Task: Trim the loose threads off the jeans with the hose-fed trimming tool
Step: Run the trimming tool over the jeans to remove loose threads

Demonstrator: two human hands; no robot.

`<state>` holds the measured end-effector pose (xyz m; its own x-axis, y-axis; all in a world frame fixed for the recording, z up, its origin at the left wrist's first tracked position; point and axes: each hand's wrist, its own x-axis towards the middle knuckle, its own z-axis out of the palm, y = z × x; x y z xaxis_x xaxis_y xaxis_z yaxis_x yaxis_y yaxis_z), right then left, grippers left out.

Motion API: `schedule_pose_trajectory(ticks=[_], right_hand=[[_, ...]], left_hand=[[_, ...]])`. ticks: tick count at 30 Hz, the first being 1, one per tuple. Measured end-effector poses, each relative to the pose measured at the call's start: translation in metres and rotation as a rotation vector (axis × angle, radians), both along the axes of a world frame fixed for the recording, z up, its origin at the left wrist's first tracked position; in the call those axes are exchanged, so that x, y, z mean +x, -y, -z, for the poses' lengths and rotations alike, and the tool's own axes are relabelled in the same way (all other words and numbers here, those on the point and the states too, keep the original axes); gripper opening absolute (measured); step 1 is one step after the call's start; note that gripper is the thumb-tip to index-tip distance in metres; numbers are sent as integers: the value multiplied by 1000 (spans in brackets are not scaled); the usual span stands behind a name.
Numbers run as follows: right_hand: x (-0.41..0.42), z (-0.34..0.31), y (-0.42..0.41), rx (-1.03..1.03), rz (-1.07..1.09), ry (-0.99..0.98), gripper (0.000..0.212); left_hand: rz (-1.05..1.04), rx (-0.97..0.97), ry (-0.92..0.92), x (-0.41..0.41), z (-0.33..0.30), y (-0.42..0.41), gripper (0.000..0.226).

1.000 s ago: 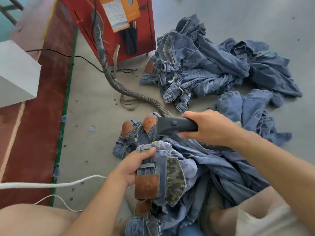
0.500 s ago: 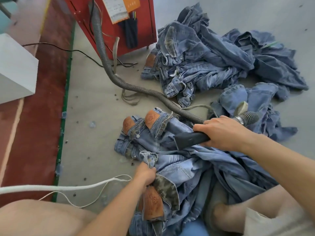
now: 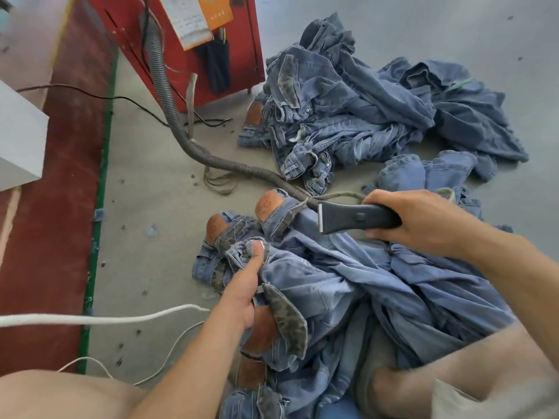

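Observation:
A pile of light blue jeans (image 3: 378,285) with brown leather patches lies on the floor in front of me. My left hand (image 3: 245,282) pinches a bunched waistband edge of the top pair. In my right hand (image 3: 423,220) is the dark trimming tool (image 3: 357,218), held by its handle just above the denim, its flat blade end pointing left. The grey ribbed hose (image 3: 169,104) runs from the tool across the floor up to the red machine (image 3: 187,34).
A second heap of jeans (image 3: 363,107) lies behind, to the right of the red machine. A white cord (image 3: 99,319) crosses the floor at the left. A white box (image 3: 18,140) sits at the far left, by a red floor strip. My bare legs frame the bottom.
My left hand slid up from the leather patch to the bunched waistband edge. My right hand lifted the trimmer and turned its blade end into view, pointing left.

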<state>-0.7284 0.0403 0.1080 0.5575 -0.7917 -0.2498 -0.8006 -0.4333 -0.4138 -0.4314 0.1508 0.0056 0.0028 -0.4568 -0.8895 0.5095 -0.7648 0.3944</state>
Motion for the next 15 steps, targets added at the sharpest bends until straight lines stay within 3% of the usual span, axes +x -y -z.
schedule_pose_trajectory(ticks=[4, 6, 11, 15], right_hand=[[3, 13, -5, -23, -115, -92, 28], [5, 17, -5, -37, -149, -113, 30], [7, 24, -6, -55, -163, -128, 31], [11, 28, -9, -104, -185, -184, 31]], left_hand=[[203, -13, 112, -10, 1, -4, 30], [208, -9, 203, -8, 3, -1, 17], [251, -19, 320, 7, 12, -4, 34], [126, 35, 86, 10, 14, -7, 59]])
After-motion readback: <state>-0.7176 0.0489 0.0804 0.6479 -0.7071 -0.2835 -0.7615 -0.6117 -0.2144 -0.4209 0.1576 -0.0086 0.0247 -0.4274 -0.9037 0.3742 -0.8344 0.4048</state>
